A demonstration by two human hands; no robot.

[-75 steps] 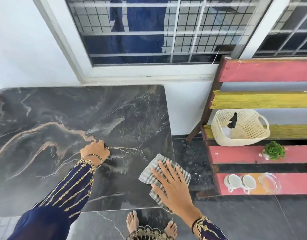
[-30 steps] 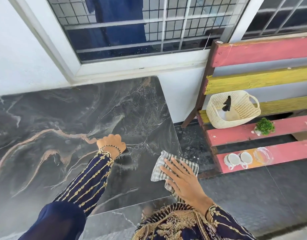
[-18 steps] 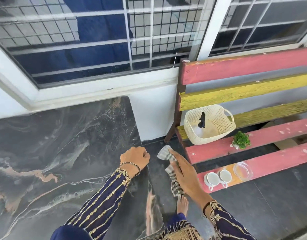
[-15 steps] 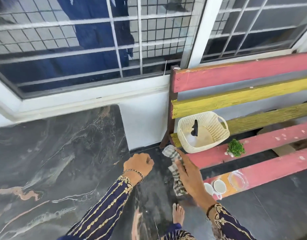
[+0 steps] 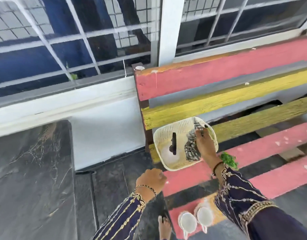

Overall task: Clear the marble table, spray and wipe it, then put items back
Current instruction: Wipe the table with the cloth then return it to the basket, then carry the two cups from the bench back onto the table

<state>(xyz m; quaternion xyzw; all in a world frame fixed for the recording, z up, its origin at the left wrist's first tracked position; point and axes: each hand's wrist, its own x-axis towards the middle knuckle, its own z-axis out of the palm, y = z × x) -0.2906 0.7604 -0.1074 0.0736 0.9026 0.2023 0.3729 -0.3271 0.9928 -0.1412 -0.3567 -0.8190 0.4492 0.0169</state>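
Note:
The dark marble table fills the lower left, bare. My right hand is shut on the checked cloth and holds it inside the cream woven basket on the bench. A spray bottle with a black nozzle lies in that basket. My left hand hangs in a fist between the table and the bench, holding nothing that I can see.
The pink and yellow slatted bench stands to the right of the table. On its seat sit a small green plant and two white cups. A barred window runs along the wall behind. My bare foot is on the dark floor.
My right hand lifted the cloth off the table's corner and carried it right into the basket. My left hand left the marble and moved toward the bench. The view turned right.

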